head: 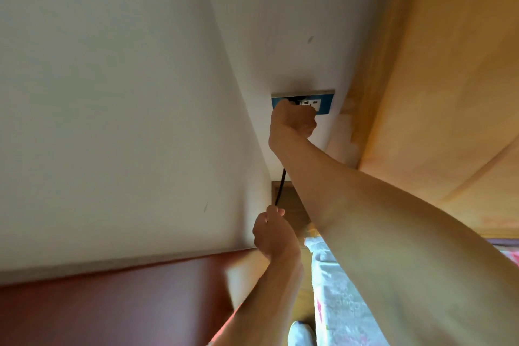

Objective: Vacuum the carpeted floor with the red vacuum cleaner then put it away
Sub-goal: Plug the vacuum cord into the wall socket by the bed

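Right hand (293,121): at centre frame you had it clenched against the socket plate, fingers curled round the plug, arm reaching in from the lower right.
Plug (291,99): only a dark sliver showed above your knuckles. Whether it was seated in the plate or out of it cannot be told.
Socket plate (327,108): blue face with a metal-coloured top edge, mounted on the wall just right of centre. It held one white outlet (309,103) in its right half, and your fist covered its left half.
Left hand (273,233): below the right hand, you pinched the black cord at your fingertips, with the other fingers curled.
Black cord (280,188): the one part of the vacuum cleaner in view. It ran taut and nearly straight from behind your right wrist down into your left hand.
Wall (112,93): pale, filling the upper left and centre, with a corner line running down towards the plate.
Wooden panel (449,64): light orange, filling the right of the frame and meeting the wall beside the plate.
Wooden furniture (289,199): brown, behind the cord and between your two hands.
Dark red surface (98,303): lower left, blurred.
Patterned cloth (337,303): pale, at bottom centre beneath your right forearm.
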